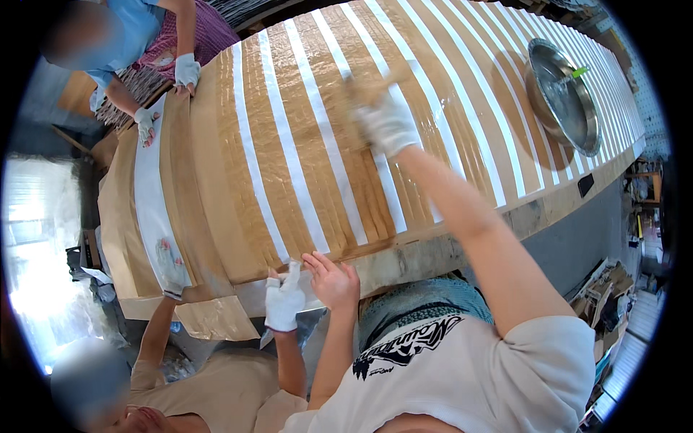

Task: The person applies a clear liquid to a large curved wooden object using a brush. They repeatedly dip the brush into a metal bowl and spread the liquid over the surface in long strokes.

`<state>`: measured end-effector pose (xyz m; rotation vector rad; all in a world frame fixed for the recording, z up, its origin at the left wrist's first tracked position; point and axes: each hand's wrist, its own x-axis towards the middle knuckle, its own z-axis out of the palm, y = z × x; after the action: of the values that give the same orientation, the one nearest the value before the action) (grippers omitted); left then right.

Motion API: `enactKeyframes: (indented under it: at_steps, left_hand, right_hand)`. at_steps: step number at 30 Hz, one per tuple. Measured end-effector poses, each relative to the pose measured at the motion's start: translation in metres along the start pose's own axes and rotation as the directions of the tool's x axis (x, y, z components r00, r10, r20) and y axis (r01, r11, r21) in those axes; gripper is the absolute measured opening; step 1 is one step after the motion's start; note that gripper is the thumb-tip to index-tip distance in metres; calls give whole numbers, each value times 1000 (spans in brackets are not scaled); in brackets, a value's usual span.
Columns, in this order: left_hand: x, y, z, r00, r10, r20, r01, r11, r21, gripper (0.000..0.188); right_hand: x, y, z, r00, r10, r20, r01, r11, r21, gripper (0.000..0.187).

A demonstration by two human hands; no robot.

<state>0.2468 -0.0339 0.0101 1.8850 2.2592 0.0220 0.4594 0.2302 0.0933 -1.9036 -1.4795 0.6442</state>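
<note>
Brown paper strips [260, 130] lie overlapped across a long table, white bands showing between them; many look wet and glossy. My right hand [390, 126], in a white glove, reaches over the middle of the strips. It grips a brown brush [355, 108], smeared by motion, against or just above the paper. My bare left hand [332, 280] rests at the table's near edge, fingers stretched toward the strip ends. Close to its left is a co-worker's gloved hand [285, 299], while that person's other gloved hand [170, 265] lies on a wide white strip [150, 191].
A metal basin [533, 90] of liquid, with something green in it, stands on the strips at right. Another co-worker's gloved hands [187, 71] touch the far left paper. A small dark rectangle [585, 185] sits at the near edge. Clutter [613, 303] lies on the floor at right.
</note>
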Motion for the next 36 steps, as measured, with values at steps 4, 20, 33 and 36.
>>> enactKeyframes:
  at_steps: [4, 20, 33, 36]
  left_hand:
    - [-17, 2, 4, 997, 54, -57, -61, 990, -126, 90]
    - [-26, -17, -4, 969, 206, -134, -227, 961, -160, 84]
    - [7, -68, -20, 915, 125, -383, -244, 929, -279, 60]
    - [23, -92, -4, 935, 109, -336, -181, 964, -192, 61]
  right_hand:
    - [4, 134, -106, 924, 112, -365, -129, 991, -23, 50]
    - [-86, 83, -15, 977, 172, -129, -165, 984, 62, 63]
    - [-118, 6, -19, 981, -21, -193, 50, 988, 143, 37]
    - [-155, -73, 64, 989, -78, -128, 109, 962, 252, 35]
